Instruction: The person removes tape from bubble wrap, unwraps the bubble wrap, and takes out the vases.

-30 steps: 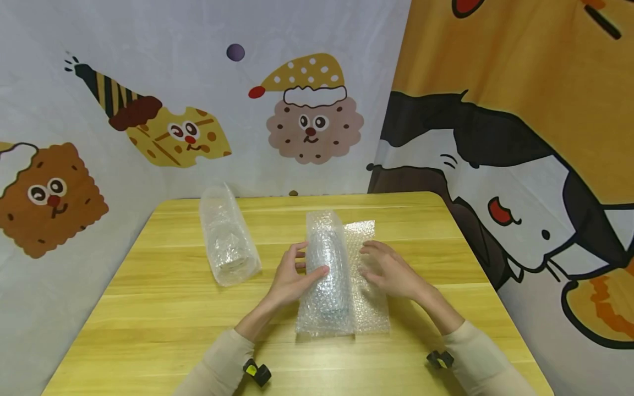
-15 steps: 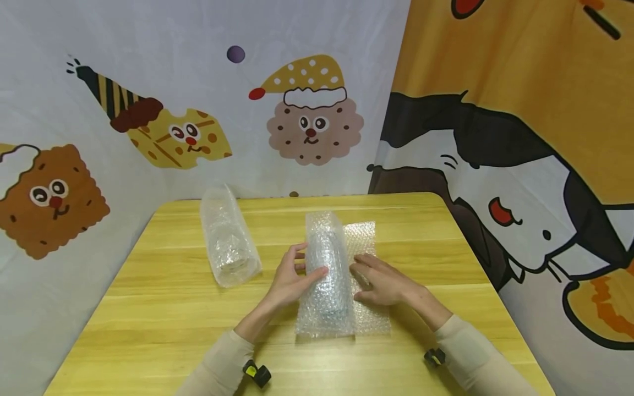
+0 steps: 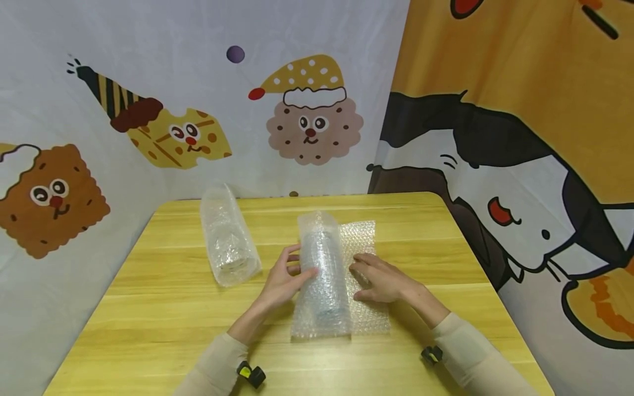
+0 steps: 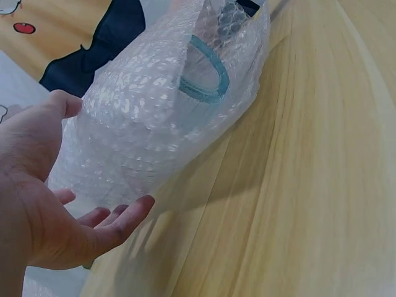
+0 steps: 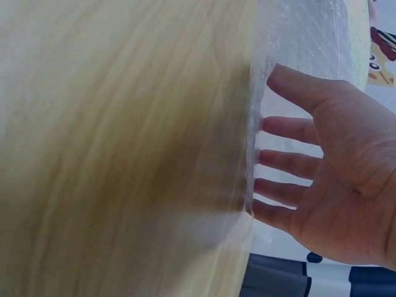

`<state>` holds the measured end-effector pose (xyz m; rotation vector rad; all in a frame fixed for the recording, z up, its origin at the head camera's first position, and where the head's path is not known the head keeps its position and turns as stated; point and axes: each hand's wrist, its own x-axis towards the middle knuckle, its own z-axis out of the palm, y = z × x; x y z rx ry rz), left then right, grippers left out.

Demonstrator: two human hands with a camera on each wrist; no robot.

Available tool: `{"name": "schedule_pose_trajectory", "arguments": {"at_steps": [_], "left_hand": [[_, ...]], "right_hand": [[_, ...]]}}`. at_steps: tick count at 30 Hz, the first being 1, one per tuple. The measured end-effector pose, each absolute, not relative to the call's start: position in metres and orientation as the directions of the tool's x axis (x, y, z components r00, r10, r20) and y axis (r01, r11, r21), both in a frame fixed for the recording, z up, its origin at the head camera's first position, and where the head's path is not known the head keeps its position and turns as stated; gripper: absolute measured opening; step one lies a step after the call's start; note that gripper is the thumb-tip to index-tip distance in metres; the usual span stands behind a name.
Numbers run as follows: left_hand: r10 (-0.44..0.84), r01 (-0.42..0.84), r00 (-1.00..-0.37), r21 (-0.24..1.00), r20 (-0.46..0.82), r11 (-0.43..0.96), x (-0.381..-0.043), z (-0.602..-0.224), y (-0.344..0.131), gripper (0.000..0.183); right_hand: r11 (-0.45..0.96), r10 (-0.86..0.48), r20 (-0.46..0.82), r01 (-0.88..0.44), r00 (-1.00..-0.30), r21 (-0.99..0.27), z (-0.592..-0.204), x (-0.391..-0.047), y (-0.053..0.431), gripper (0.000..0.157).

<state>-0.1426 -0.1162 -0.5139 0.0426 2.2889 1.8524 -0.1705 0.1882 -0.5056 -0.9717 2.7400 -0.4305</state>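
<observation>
Mid-frame, bubble wrap (image 3: 326, 291) encloses something blue-rimmed (image 4: 221, 75); the left hand (image 3: 283, 279) touches it, grip relaxed. The right hand (image 3: 383, 280), fingers extended, rests on its flap (image 3: 364, 236). Another wrapped bundle (image 3: 229, 239) lies centre-left.

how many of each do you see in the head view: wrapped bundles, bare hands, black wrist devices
Wrapped bundles: 2
Bare hands: 2
Black wrist devices: 2
Total: 6

My curtained-off work corner; home or studio, I can't tell.
Cartoon-printed cloth (image 3: 193, 71) hangs behind and beside the wood-grain table (image 3: 158, 313) I work at.
</observation>
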Motion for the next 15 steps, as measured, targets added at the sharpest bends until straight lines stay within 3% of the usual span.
{"name": "schedule_pose_trajectory", "arguments": {"at_steps": [15], "left_hand": [[0.126,-0.121,-0.979,0.957,-0.158,0.263,-0.138,-0.518,-0.133,0.078]], "right_hand": [[0.748,-0.629,-0.109,-0.562,-0.769,-0.353,-0.507,-0.172,0.188,0.080]]}}
